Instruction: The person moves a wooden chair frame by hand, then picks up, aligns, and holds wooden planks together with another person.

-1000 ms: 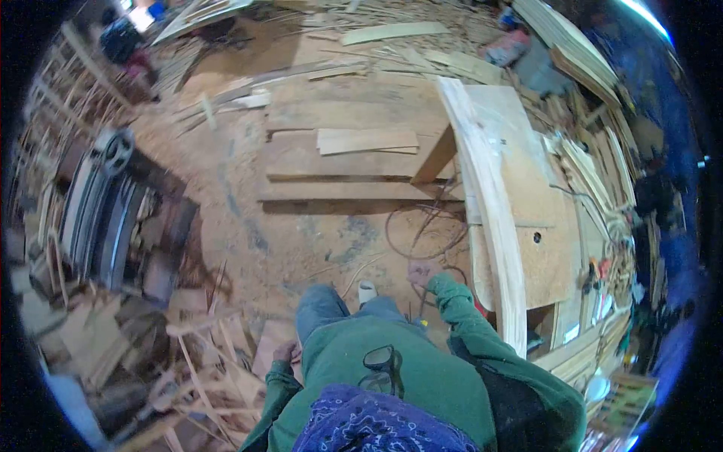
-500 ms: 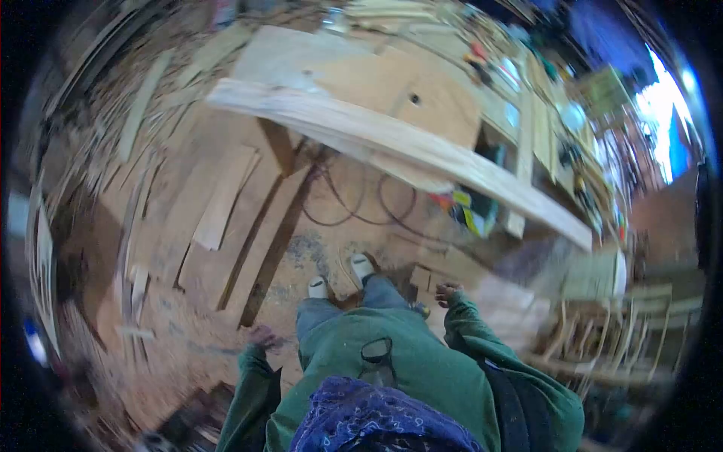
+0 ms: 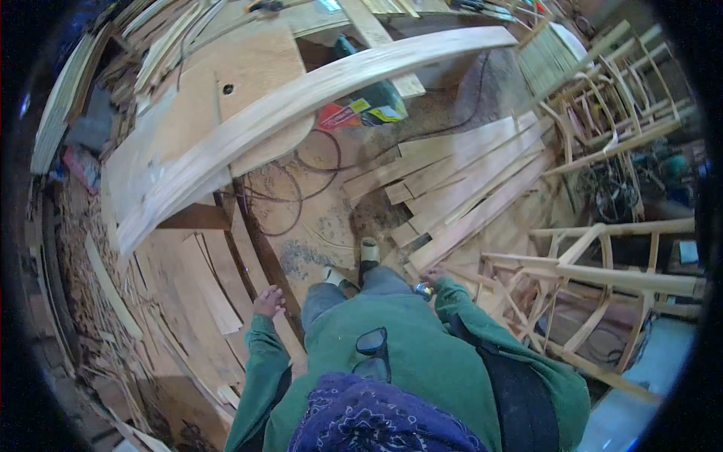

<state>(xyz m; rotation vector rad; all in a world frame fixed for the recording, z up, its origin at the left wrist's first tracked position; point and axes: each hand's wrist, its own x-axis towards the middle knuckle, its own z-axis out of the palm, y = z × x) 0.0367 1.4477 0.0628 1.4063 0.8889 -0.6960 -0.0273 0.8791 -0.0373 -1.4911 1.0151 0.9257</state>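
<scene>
My left hand [image 3: 269,301] hangs low on the left with its fingers apart and loosely bent, and nothing shows in it. Below it lie long flat boards [image 3: 241,264] on the floor. On the other side, my right hand [image 3: 432,276] is held by my hip, partly covered by the green sleeve. Its visible fingers look loosely extended and seem to hold nothing. Just beside that hand a small blue and yellow item [image 3: 424,291] sits at my hip; its kind is unclear. Ahead, out of reach of both hands, a long pale plank [image 3: 324,90] stretches along the workbench's near side.
A plywood sheet [image 3: 263,68] with a round hole lies behind the plank. Dark cable [image 3: 301,200] loops across the sawdust-covered floor. Several planks [image 3: 482,158] lie ahead right. Slatted wooden frames [image 3: 602,279] stand at the right. Wood scraps [image 3: 90,316] cover the left.
My view has swung to the right, so the workbench shifts left and more of the planks and wooden frames show. My left hand is a little higher in view; both hands stay low.
</scene>
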